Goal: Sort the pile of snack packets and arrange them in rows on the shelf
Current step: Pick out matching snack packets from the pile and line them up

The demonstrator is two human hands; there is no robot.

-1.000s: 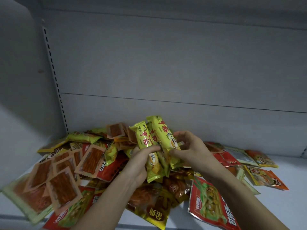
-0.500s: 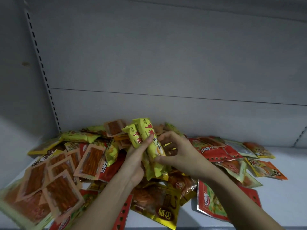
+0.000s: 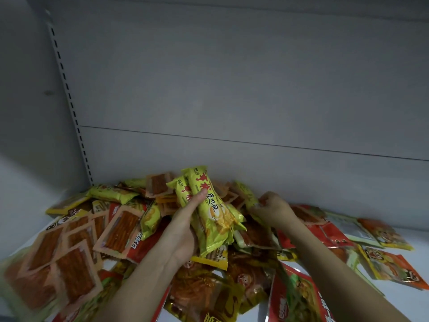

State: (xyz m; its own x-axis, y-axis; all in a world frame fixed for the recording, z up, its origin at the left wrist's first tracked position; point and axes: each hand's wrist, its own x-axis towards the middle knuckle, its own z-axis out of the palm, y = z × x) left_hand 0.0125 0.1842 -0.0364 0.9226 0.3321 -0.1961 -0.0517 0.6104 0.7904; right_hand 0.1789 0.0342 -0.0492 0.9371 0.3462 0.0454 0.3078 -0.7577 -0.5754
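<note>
Your right hand (image 3: 272,209) has let go of the yellow packets (image 3: 210,213), now clasped by your left hand (image 3: 183,231) alone, and pinches another packet right of them.

You're at a shop display unit, retail gondola type. Evidence: grey metal back panel (image 3: 232,89) with a horizontal seam, slotted upright (image 3: 69,108) with a column of bracket holes in the left corner, flat white shelf (image 3: 413,238). Stock is a pile of branded snack packets (image 3: 116,228), many duplicates of the same products.
</note>
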